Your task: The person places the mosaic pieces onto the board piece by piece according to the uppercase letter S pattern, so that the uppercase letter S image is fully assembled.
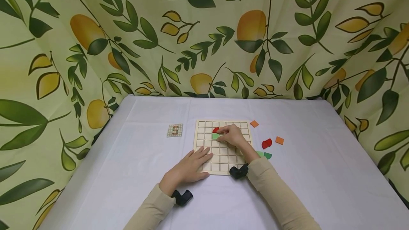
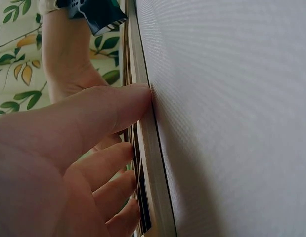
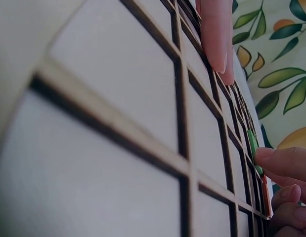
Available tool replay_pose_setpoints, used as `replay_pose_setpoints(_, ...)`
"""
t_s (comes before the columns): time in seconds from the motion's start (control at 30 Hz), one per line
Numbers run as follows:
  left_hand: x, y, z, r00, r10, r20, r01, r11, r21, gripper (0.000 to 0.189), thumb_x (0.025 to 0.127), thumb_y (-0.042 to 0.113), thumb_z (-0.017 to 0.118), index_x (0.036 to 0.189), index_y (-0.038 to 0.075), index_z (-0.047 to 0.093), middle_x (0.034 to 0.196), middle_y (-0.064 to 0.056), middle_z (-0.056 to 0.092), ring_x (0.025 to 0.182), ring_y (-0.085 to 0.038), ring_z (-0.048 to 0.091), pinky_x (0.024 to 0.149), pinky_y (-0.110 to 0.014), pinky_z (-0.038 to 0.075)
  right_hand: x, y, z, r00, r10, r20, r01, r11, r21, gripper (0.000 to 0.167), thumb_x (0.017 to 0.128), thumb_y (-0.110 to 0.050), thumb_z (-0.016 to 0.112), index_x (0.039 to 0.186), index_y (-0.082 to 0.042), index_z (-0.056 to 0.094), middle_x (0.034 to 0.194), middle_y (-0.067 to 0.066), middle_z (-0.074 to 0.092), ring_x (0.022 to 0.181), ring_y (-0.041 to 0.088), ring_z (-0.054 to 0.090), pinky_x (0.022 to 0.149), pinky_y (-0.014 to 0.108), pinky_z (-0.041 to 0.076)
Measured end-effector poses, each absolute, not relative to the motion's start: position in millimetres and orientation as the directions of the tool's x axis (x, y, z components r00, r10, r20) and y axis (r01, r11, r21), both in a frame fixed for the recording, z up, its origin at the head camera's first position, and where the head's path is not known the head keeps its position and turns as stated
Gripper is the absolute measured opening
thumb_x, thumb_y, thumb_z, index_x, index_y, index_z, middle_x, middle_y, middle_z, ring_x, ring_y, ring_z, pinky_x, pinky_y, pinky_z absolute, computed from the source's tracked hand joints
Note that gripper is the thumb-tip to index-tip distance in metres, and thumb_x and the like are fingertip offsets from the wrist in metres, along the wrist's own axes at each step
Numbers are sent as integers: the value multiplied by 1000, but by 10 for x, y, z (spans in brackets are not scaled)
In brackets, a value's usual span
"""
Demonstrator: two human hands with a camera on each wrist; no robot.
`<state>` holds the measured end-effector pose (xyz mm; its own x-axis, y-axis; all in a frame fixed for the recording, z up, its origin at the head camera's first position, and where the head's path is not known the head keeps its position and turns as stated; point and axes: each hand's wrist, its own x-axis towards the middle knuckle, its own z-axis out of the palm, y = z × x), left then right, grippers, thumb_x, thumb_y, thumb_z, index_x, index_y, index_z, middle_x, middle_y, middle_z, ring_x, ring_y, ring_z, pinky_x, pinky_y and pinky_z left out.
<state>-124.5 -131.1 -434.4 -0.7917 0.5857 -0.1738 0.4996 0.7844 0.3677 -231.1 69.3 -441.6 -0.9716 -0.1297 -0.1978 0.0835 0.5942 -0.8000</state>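
Observation:
A pale wooden grid board (image 1: 215, 159) lies on the table. My left hand (image 1: 190, 166) rests over its near left corner with fingers straight; in the left wrist view the thumb (image 2: 115, 101) lies against the board's edge. My right hand (image 1: 232, 136) reaches over the upper part of the board. Its thumb and index finger pinch a light green square tile (image 1: 215, 136), seen edge-on as a green strip (image 3: 252, 145) in the right wrist view. Directly beyond it sits a red rounded piece (image 1: 215, 130), partly covered by the index finger.
A small pattern card (image 1: 174, 130) with an S-shaped figure lies left of the board. To the right are orange squares (image 1: 279, 140), red rounded pieces (image 1: 266, 143) and green pieces (image 1: 267, 155), partly behind the right forearm. A fruit-patterned curtain (image 1: 204, 45) surrounds the white table (image 1: 137, 144).

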Motion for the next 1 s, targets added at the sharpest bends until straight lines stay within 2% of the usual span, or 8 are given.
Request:
replay_pose_setpoints(0.17, -1247, -1305, -4342, -791, 587, -174, 500, 783, 370, 64, 92, 33, 60, 149, 15, 38, 161, -7, 28, 152, -28, 21, 121, -54, 24, -2300, 714, -4418, -974, -131, -184, 73, 586, -807, 26, 76, -9, 79, 102, -3, 75, 72, 1, 56, 65, 13, 41, 55, 22, 33)
replay_pose_setpoints(0.37, -1250, -1301, -4344, -790, 587, -175, 498, 782, 373, 64, 92, 33, 60, 149, 15, 38, 161, -7, 28, 152, -27, 20, 121, -54, 24, -2273, 746, -4416, -970, -137, -199, 84, 580, -810, 26, 76, -11, 79, 101, -4, 76, 69, -1, 49, 67, 14, 40, 56, 22, 31)
replay_pose_setpoints(0.5, -1251, -1303, -4352, -792, 585, -176, 496, 784, 374, 64, 92, 33, 60, 149, 15, 37, 161, -6, 28, 152, -27, 21, 121, -53, 24, -2245, 777, -4413, -972, -149, -183, 59, 594, -802, 25, 77, -13, 79, 100, -4, 76, 72, -1, 51, 70, 14, 41, 58, 22, 33)
replay_pose_setpoints(0.73, -1248, -1304, -4340, -794, 582, -176, 494, 786, 371, 64, 92, 33, 60, 149, 14, 37, 161, -6, 28, 152, -28, 21, 121, -54, 24, -2181, 826, -4356, -967, -175, -185, 52, 578, -815, 24, 79, -14, 77, 102, -4, 75, 60, -3, 42, 58, 12, 37, 52, 22, 30)
replay_pose_setpoints(1.0, -1242, -1304, -4337, -792, 585, -173, 502, 786, 361, 65, 92, 33, 60, 149, 14, 37, 161, -7, 28, 152, -28, 21, 121, -54, 24, -2106, 862, -4261, -965, -176, -194, 59, 575, -816, 25, 79, -15, 77, 102, -6, 75, 62, -2, 43, 60, 14, 39, 53, 23, 30)
